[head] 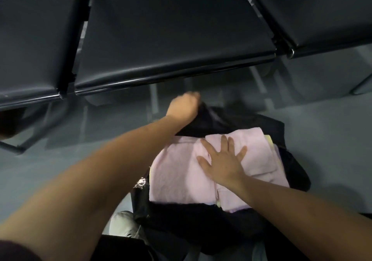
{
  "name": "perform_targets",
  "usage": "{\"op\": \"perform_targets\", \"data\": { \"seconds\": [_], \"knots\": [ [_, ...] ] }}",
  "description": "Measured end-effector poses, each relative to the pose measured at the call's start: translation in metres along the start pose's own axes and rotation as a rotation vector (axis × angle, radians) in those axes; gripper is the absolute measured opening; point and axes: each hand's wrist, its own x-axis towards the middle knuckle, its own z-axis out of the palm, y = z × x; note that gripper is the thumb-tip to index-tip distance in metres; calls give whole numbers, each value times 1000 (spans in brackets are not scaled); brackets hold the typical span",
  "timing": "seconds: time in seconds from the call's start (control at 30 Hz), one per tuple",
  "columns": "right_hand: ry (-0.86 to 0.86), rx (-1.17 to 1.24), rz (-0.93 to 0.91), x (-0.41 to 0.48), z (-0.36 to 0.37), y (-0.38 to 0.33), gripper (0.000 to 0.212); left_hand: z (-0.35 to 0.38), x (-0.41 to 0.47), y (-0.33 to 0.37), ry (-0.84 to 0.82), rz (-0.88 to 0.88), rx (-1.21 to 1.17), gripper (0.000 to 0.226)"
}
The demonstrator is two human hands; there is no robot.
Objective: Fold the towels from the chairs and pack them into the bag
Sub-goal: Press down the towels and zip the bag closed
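Note:
A black bag [231, 226] lies open on the grey floor in front of the chairs. Folded pink towels [177, 174] fill its mouth, with a pale yellow towel edge [270, 143] showing underneath at the right. My right hand [223, 160] lies flat on the pink towels, fingers spread, pressing down. My left hand [184, 105] is closed on the far rim of the bag [209, 114], pulling it up and away. What lies deeper in the bag is hidden.
A row of black padded chair seats [171, 39] with a metal front bar spans the top of the view, with no towels on them. Chair legs stand on the grey floor [100, 124] beyond the bag. My light shoe [124, 224] sits just left of the bag.

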Motion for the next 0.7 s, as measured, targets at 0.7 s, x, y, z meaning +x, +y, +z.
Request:
{"op": "perform_targets", "data": {
  "seconds": [0.7],
  "knots": [
    [-72,24,225,-14,-17,9,101,-76,-73,30,291,-2,-287,19]
  ]
}}
